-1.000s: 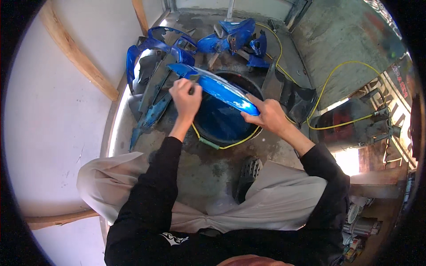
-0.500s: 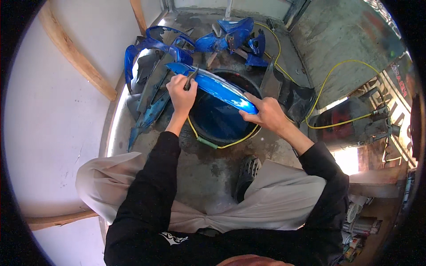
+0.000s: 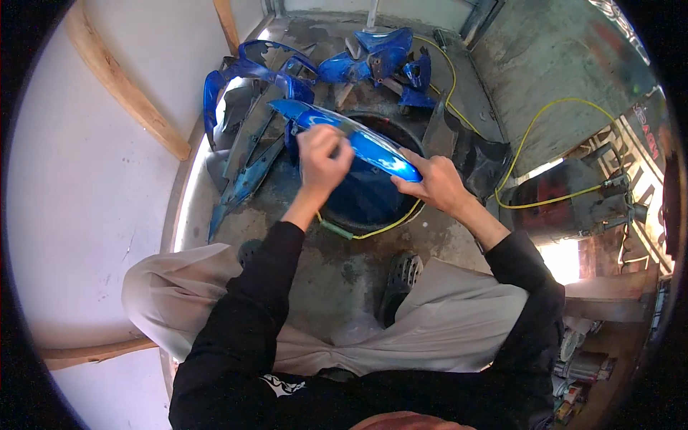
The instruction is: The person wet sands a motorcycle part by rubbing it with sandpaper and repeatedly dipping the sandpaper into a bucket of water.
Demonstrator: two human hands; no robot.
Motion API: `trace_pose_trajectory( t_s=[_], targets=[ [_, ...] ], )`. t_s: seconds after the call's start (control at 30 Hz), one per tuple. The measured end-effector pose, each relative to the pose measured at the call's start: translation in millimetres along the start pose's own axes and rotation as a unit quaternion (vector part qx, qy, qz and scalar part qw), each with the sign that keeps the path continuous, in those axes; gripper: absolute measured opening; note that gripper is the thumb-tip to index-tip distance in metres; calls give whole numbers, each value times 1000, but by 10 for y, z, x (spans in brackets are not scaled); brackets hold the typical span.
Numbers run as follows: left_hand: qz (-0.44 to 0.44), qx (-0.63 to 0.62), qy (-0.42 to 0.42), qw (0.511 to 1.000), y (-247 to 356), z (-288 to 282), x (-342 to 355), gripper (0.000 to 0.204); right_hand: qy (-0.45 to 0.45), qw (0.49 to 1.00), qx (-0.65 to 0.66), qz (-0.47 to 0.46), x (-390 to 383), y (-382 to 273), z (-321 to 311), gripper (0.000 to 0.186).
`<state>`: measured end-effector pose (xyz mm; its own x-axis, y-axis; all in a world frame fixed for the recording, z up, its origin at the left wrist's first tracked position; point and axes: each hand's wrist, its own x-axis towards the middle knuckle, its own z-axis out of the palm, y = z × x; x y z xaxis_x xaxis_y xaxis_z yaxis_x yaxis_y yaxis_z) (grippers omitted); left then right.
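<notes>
A long, glossy blue plastic fairing panel (image 3: 373, 151) slants over a black bucket (image 3: 332, 197) with dark water in it. My right hand (image 3: 436, 179) is closed round the panel's lower right end, thumb below and fingers above. Against the panel's left half, my left hand (image 3: 324, 158) is closed and slightly blurred by motion. It pinches a small dark sheet of sandpaper (image 3: 349, 127), of which only an edge shows past the fingers. The bucket's yellow handle hangs down its near side, with a green grip (image 3: 335, 230).
Blue fairing parts (image 3: 373, 61) and a blue frame-shaped cover (image 3: 261, 72) lie behind the bucket. A long panel (image 3: 247, 179) rests at left, beside a white wall (image 3: 93, 186). At right, a yellow hose (image 3: 534, 132) runs to a dark tank (image 3: 559, 193). My shoe (image 3: 403, 281) is nearby.
My left hand has slid right and slightly down along the panel with the sandpaper. The panel and my right hand have shifted only slightly to the right.
</notes>
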<state>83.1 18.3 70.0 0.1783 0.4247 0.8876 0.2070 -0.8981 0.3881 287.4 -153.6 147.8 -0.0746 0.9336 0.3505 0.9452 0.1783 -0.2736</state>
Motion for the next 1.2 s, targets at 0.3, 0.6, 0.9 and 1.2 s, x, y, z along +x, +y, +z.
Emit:
trace_pose_trajectory(
  t_s=[0.3,0.6,0.9,1.2],
  targets=[
    [-42,-28,6,999,295,91,-58,10,-6,1000,1,4,-49,48,23,68],
    [-44,-5,27,999,-40,33,-4,13,5,1000,-3,0,-12,19,9,66],
    [-29,-59,-13,998,546,70,-77,7,2,1000,-17,-4,-66,70,30,62],
    [-42,124,37,991,-251,-92,24,8,-14,1000,-13,-10,50,-57,7,63]
  ],
)
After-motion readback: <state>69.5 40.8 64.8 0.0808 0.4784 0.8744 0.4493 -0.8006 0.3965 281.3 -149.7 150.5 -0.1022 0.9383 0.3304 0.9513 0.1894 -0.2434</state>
